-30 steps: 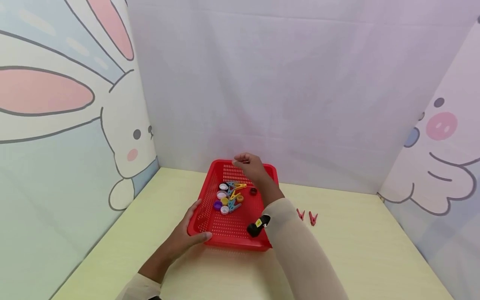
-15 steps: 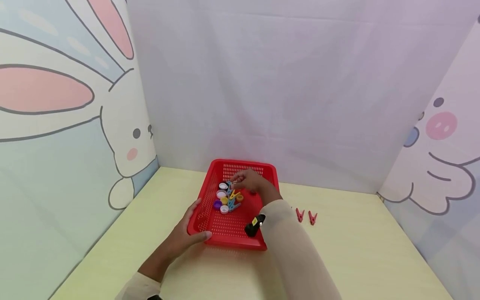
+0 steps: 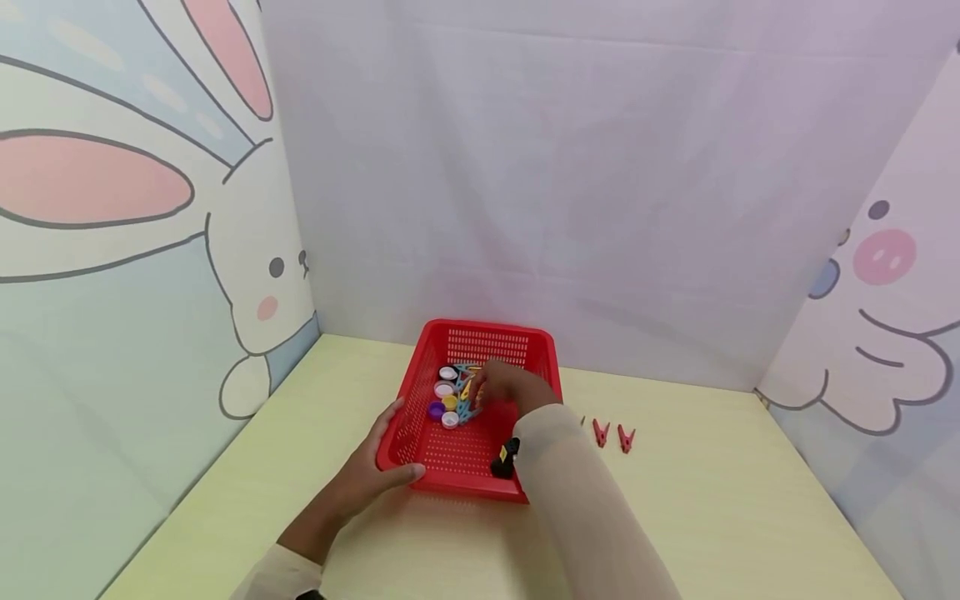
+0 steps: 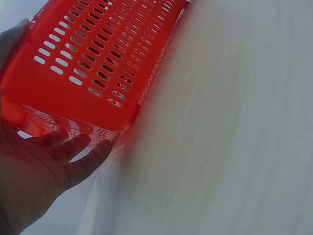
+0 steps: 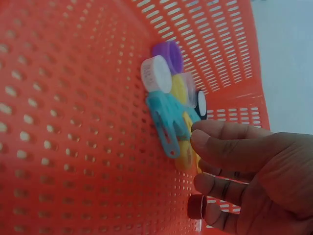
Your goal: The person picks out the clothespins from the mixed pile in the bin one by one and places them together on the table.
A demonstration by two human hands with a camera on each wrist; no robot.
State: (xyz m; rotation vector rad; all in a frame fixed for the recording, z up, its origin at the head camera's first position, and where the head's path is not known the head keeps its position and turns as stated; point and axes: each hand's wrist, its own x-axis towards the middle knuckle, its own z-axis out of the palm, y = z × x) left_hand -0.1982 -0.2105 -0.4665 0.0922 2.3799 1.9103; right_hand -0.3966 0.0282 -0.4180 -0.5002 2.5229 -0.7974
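Inside a red plastic basket lie bottle caps and clothespins, bunched towards its left side. My left hand grips the basket's near left corner, thumb over the rim and fingers along the outer wall. Down in the basket my right hand reaches over the clothespins with its fingers loosely bent. In the right wrist view its thumb tip is close to a yellow clothespin and a teal clothespin. White and purple caps sit beyond them. A dark red cap is near the lower fingers.
Two red clothespins lie on the pale yellow table to the right of the basket. The tip of another small item shows beside the right sleeve. A plain curtain hangs behind, with cartoon-printed panels at the sides.
My right hand has come down from above the basket's far part, lower and nearer, among the yellow and teal clothespins. My left hand stays on the basket's corner.
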